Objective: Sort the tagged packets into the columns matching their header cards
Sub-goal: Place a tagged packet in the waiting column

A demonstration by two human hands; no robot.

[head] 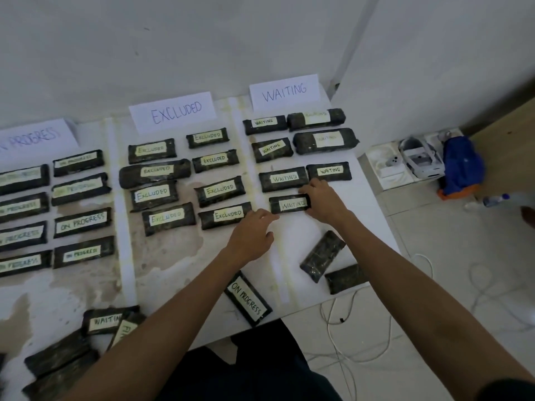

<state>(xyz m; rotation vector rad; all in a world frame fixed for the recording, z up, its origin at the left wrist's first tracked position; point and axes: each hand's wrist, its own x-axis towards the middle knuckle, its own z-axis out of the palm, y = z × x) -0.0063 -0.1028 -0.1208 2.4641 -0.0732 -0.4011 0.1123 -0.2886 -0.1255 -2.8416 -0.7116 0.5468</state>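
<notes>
The table (pixel 292 238) is carrying three columns of dark packets, each column lying below a white header card standing along the far edge. The WAITING header card (pixel 284 92) is standing near the far right corner, the EXCLUDED header card (pixel 173 111) is standing at the middle of the far edge, and the ON PROGRESS header card (pixel 34 137) is standing toward the far left, partly cut off by the frame.

The WAITING packet (pixel 289 204) is lying flat in the right-hand column, as the nearest item of that column's left row, just below another packet bearing the same tag. The right hand (pixel 321 202) is gripping the right end of this packet, with the fingers curling over its far edge and the thumb sitting at its near edge. The left hand (pixel 252 235) is positioned palm down over the table, with the fingers loosely extended and holding nothing. Its fingertips (pixel 273 217) are reaching the packet's near left corner, and contact there cannot be confirmed.

An ON PROGRESS packet (pixel 247 298) is lying at an angle at the near edge, between the two forearms. Two packets showing no tag (pixel 322 256) are lying close to the near right corner. A pile of packets (pixel 58 357) is resting toward the near left, with one of them reading WAITING
</notes>
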